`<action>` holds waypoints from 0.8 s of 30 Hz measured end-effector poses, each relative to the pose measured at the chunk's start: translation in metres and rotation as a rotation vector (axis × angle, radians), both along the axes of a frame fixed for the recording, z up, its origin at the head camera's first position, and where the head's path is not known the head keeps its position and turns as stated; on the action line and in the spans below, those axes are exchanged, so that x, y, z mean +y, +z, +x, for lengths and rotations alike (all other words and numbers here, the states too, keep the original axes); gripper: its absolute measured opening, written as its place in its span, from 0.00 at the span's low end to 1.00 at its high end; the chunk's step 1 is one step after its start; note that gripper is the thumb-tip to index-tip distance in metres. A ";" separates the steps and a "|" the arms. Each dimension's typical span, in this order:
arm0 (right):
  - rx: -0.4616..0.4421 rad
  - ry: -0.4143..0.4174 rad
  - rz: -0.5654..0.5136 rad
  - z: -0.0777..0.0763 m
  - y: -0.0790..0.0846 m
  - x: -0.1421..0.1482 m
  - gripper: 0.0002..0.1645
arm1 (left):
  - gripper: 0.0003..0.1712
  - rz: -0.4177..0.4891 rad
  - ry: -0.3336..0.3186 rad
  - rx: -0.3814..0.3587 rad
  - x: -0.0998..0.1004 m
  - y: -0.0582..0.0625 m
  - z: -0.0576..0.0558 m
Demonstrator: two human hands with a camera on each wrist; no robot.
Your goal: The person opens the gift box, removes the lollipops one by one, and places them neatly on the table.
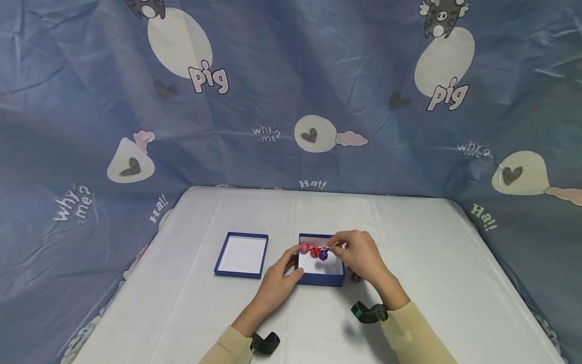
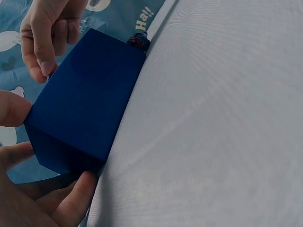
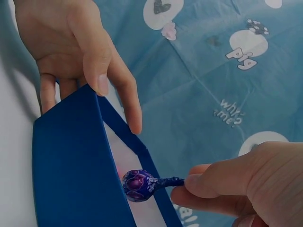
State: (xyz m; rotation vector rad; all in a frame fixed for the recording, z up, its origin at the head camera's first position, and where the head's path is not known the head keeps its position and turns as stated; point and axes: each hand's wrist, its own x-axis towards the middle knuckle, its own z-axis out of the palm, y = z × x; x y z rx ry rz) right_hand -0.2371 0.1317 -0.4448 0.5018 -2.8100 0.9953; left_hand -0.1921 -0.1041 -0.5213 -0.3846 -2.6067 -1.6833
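Note:
An open blue box point(image 1: 321, 279) with a white inside sits in front of me. My left hand point(image 1: 278, 280) grips its left side, thumb at the near corner and index finger along the rim. Over the box's right part, my right hand point(image 1: 361, 255) pinches the twisted wrapper end of a purple lollipop point(image 3: 138, 185) between thumb and finger. The head of that lollipop overlaps the box opening. To its left, a red lollipop point(image 1: 315, 252) and a pink lollipop point(image 1: 304, 247) show within the box's outline. The box's blue wall hides its inside in the left wrist view.
A shallow blue lid point(image 1: 241, 255) lies left of the box, white inside up. Just right of the box, partly behind the right hand, is a dark wrapped lollipop point(image 1: 355, 276). The white tabletop point(image 1: 191, 293) ends at a blue printed curtain point(image 1: 254, 101).

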 end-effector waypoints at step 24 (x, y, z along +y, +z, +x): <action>0.060 -0.013 -0.039 0.005 0.022 0.011 0.04 | 0.34 -0.026 0.010 0.019 -0.002 0.000 0.001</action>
